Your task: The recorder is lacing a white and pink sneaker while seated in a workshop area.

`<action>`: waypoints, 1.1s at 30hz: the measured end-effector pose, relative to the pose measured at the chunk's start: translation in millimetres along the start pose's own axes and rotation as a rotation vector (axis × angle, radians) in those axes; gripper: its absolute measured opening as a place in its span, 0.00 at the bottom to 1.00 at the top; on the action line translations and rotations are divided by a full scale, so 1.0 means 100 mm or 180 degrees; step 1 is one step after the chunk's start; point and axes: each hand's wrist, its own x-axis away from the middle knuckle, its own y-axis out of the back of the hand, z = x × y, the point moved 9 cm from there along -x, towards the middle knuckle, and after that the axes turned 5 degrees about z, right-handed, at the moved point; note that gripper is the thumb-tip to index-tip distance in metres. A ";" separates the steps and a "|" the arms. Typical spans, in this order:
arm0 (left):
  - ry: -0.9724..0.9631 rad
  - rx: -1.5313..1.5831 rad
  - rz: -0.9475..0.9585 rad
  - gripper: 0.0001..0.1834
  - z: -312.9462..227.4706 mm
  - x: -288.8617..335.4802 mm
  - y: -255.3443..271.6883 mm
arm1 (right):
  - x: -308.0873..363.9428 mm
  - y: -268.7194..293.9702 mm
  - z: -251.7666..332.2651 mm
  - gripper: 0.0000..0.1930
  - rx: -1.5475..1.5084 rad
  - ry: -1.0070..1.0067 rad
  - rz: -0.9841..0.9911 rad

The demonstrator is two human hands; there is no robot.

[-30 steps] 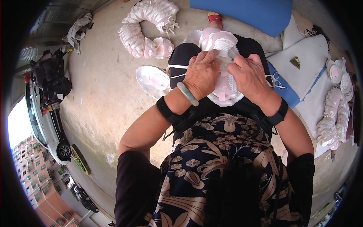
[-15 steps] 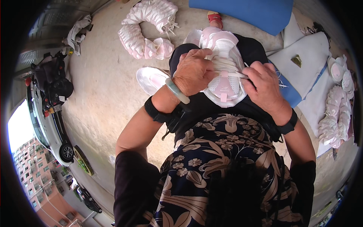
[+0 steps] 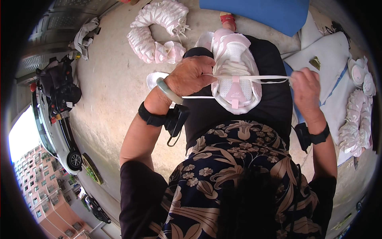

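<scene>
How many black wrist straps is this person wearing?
2 in view: one black strap around the wrist behind the left hand, another black strap behind the right hand.

Soft daylight, glaring sky (image 3: 24, 126), fisheye-bent edges

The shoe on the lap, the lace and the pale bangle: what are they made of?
The shoe looks like mesh fabric, as a fine dotted texture shows, with smooth pink pieces, maybe synthetic leather. The lace seems to be matte fabric cord: it's thin, flexible and doesn't shine. The bangle looks like polished stone, being smooth and cloudy greenish, but could be glass or plastic.
</scene>
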 end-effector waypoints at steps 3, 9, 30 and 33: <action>-0.0235 -0.0574 -0.0140 0.05 -0.14 -0.04 0.02 | 0.40 0.26 -0.60 0.04 0.0475 -0.0558 -0.0133; -0.0709 -0.0947 -0.0483 0.05 -0.42 -0.21 -0.01 | 1.37 1.12 -1.86 0.09 0.0729 -0.1729 -0.1173; -0.0210 0.1435 -0.0960 0.10 -0.53 -0.64 0.22 | 0.56 -0.20 -0.96 0.14 -0.1923 -0.1439 0.0147; -0.0057 0.1410 -0.1155 0.12 -0.45 -0.55 0.27 | 0.25 -0.39 -0.44 0.17 -0.2100 -0.1440 0.0488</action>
